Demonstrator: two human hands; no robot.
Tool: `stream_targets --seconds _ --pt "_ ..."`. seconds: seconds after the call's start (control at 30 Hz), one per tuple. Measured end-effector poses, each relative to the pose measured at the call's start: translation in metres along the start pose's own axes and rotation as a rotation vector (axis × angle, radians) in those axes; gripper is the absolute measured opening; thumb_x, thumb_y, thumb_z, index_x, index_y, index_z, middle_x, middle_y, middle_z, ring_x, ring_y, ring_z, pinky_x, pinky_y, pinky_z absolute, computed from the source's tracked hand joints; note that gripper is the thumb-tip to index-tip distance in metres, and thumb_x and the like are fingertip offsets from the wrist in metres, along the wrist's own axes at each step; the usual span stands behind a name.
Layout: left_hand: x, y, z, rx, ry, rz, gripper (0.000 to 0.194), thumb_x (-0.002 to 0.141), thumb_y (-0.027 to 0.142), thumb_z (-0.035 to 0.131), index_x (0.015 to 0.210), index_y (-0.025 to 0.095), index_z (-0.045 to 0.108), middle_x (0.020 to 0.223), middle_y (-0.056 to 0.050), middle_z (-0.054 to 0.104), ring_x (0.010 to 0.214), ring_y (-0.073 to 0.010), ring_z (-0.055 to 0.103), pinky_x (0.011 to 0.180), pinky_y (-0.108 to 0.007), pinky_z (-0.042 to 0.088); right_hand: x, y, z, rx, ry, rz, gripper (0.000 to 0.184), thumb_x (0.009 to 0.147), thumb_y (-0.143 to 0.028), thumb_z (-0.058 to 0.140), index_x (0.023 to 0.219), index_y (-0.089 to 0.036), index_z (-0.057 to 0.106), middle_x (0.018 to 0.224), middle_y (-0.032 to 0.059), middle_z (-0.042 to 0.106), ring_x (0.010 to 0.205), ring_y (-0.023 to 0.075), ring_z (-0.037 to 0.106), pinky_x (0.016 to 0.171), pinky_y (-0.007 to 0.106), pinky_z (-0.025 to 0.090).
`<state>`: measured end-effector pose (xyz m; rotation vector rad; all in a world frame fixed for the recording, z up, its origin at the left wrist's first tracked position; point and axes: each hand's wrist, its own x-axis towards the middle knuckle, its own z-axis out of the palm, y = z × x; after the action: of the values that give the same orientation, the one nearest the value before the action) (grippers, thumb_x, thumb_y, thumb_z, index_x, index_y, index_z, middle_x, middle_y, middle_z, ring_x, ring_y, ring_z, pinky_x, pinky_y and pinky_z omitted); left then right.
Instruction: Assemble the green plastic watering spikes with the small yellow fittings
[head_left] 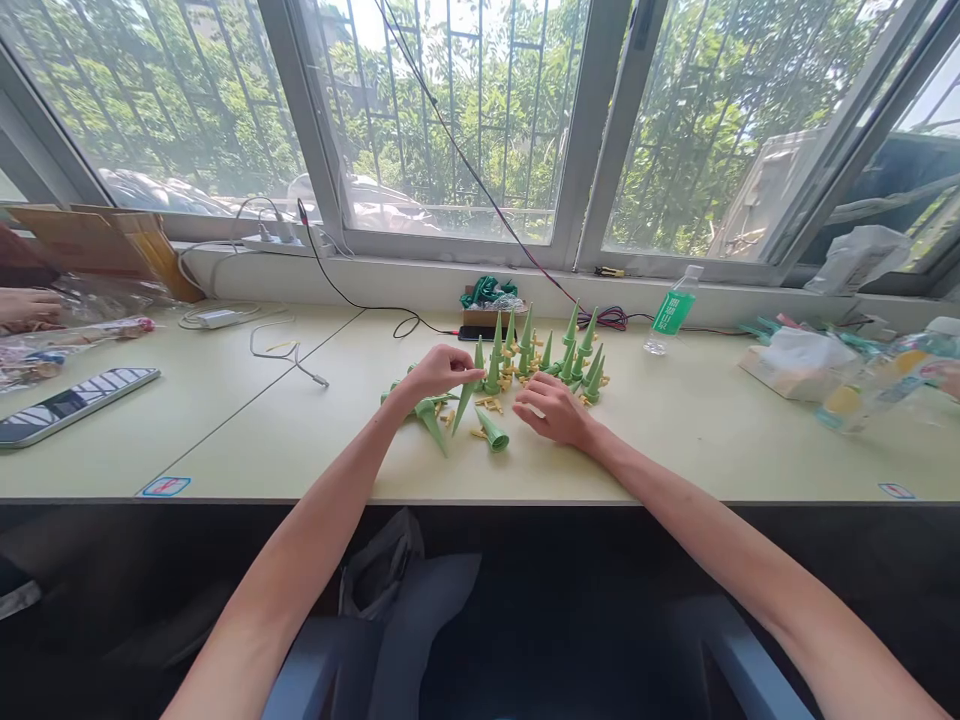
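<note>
My left hand (442, 370) is closed, its fingertips pinching a pale green plastic cone (463, 405) whose pointed end hangs down. Below it, another green cone (493, 432) lies on its side with its round opening toward me. More green cones (432, 422) lie under and beside my left wrist. My right hand (556, 408) rests low over the table, fingers loosely bent and apart, with nothing visible in them. Just beyond it stand several upright green cones (526, 340). Small yellow plastic pieces (490, 404) are scattered between the two hands and around the cone bases.
Behind the cones are a small box with green material (491, 295) and a black phone (487, 333). A bottle (671, 312) and a tissue box (799, 362) stand right. A white cable (294, 355) and a patterned phone-like slab (79, 405) lie left, near another person's hand (30, 308).
</note>
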<state>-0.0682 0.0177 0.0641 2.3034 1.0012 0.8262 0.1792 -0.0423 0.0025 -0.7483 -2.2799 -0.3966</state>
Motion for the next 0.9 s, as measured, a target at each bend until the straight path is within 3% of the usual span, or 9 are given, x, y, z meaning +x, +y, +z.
stream_targets --seconds 0.17,0.37,0.57,0.9 --pt "-0.001 0.004 -0.001 -0.077 0.074 0.009 0.036 0.075 0.046 0.068 0.062 0.013 0.06 0.053 0.004 0.039 0.048 -0.0063 0.031 0.047 -0.022 0.022 0.001 -0.013 0.001 0.011 -0.051 -0.144 0.034 0.093 -0.048 0.053 0.099 -0.015 0.063 0.074 0.0064 0.061 0.073 0.0201 0.052 0.068 0.034 0.044" --pt "-0.001 0.005 0.0 -0.211 0.093 -0.035 0.037 0.075 0.047 0.07 0.064 0.014 0.057 0.051 0.005 0.035 0.044 -0.0055 0.032 0.043 -0.02 0.021 0.004 -0.019 0.0 0.022 -0.134 -0.136 0.047 0.087 -0.061 0.056 0.098 -0.016 0.064 0.073 0.0054 0.059 0.072 0.0195 0.052 0.067 0.033 0.043" --pt "-0.001 0.004 0.002 -0.471 0.065 -0.026 0.042 0.078 0.052 0.069 0.066 0.016 0.052 0.053 0.006 0.034 0.042 -0.0045 0.033 0.042 -0.02 0.025 0.005 -0.022 0.0 0.043 -0.147 -0.091 0.042 0.09 -0.057 0.055 0.095 -0.016 0.064 0.075 0.0063 0.06 0.072 0.0187 0.054 0.069 0.032 0.043" --pt "0.002 -0.004 0.007 -0.68 -0.012 -0.024 0.043 0.08 0.052 0.07 0.065 0.016 0.051 0.05 0.005 0.039 0.042 -0.0052 0.037 0.043 -0.02 0.031 0.01 -0.023 0.013 0.046 -0.182 -0.09 0.029 0.098 -0.042 0.048 0.092 -0.017 0.062 0.08 0.0062 0.061 0.074 0.0165 0.054 0.067 0.028 0.039"
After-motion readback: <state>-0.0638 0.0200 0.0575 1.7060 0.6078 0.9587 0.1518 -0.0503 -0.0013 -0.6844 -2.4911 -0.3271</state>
